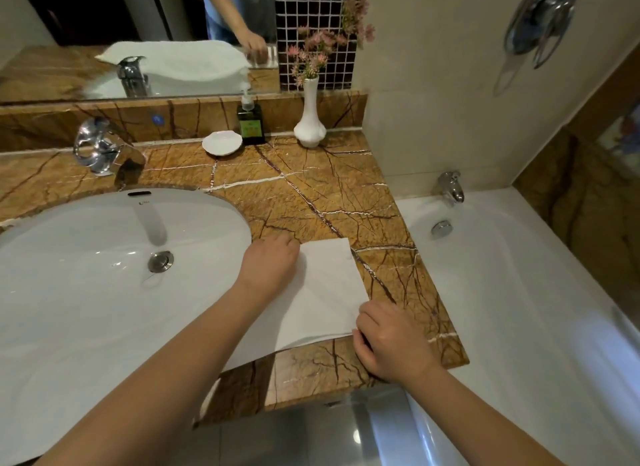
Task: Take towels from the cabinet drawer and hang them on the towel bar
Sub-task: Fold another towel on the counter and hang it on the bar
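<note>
Far left: white sink (pixel 86 275) sunk into the marble counter (pixel 311 195), drain (pixel 160 261) in its middle, chrome faucet (pixel 98 146) behind it. Mirror (pixel 104 32) above the backsplash.

Back of the counter, moving right: white soap dish (pixel 222 142), dark pump bottle (pixel 250 120) touching it on the right, then a white vase (pixel 310 122) with pink flowers (pixel 322 46), upright against the backsplash.

Your left hand (pixel 268 261) sits knuckles up at the far-left corner of the towel (pixel 329 285), just right of the sink rim. Its fingers are curled down onto that corner, nipping the cloth; the fingertips themselves are hidden.

The towel is white, folded flat, and lies on the counter between sink and tub, slightly skewed. Its near-left part runs under your left forearm and over the sink edge.

Your right hand (pixel 388 341) is at the towel's near-right corner, fingers bent and thumb along the edge, pinching that corner near the counter's front edge.

Right side: white bathtub (pixel 519 292) butts against the counter end, chrome spout (pixel 450 186) and round knob (pixel 442 228) at its head. No drawer or towel bar in view.
</note>
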{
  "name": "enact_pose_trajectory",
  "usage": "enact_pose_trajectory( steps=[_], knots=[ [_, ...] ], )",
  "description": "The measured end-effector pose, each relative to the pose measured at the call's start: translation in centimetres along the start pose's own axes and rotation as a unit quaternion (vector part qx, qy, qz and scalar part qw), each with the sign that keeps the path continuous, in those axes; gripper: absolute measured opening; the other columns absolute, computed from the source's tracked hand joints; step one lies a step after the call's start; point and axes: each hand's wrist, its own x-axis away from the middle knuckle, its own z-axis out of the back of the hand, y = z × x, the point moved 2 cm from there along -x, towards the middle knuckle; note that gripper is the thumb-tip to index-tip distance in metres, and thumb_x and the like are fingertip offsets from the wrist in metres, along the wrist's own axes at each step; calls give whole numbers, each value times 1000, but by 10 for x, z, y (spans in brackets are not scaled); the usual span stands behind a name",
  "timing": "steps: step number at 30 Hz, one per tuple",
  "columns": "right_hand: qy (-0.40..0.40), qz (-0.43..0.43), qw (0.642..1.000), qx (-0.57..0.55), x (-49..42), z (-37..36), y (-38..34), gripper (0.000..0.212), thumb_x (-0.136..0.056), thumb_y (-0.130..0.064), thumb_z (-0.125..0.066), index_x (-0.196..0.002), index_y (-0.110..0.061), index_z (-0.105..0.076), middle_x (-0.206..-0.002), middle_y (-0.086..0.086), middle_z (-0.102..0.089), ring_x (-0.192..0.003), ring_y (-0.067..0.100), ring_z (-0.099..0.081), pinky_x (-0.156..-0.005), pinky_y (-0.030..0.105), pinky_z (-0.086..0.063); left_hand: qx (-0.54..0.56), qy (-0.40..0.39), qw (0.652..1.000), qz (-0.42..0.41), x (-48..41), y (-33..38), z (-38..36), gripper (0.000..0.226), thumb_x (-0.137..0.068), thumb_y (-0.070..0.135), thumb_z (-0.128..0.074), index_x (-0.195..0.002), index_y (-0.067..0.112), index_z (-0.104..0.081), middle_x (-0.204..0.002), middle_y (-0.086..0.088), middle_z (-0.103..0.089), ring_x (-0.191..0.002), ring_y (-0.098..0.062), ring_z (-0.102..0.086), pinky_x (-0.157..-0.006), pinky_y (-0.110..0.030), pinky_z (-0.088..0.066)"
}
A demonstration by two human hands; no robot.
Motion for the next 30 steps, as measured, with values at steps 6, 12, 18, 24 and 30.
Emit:
enact_pose_trajectory(
  steps=[6,12,18,24,30],
  knots=[
    [-16,-5,1000,8,29,-1,0,35,-79,-23,-53,-105,-9,-72,-107,7,-70,-101,22,-67,-85,32,-53,212,-43,967,136,-21,10,0,28,-96,17,-43,-118,17,-61,-118,-6,-62,-108,-30,-56,-79,-41,-50],
    [-30,-22,999,-6,33,-3,-2,40,-79,-25,-52,-111,-12,-71,-113,5,-69,-106,21,-66,-86,31,-51,243,-128,953,131,-42,5,-3,15,-87,29,-63,-92,16,-69,-94,-5,-69,-84,-24,-59,-61,-27,-38],
    [-10,-17,1000,-15,32,-5,2,37,-78,-23,-54,-106,-9,-73,-109,6,-70,-103,22,-67,-86,33,-53,197,-69,971,116,-46,4,-5,16,-89,27,-60,-97,15,-69,-100,-5,-68,-94,-27,-59,-72,-33,-48],
    [4,9,1000,-6,31,-1,10,31,-80,-21,-53,-99,-9,-74,-102,7,-71,-93,23,-68,-83,33,-55,287,-63,945,147,-14,-22,-10,24,-87,41,-60,-80,18,-62,-78,3,-60,-76,-19,-55,-58,-30,-38],
    [35,30,999,24,33,12,29,27,-77,-17,-53,-88,-7,-76,-92,9,-72,-82,25,-69,-75,35,-55,305,-138,935,120,33,-72,-6,21,-75,38,-72,-87,20,-69,-84,4,-64,-78,-16,-57,-67,-32,-47]
  ],
)
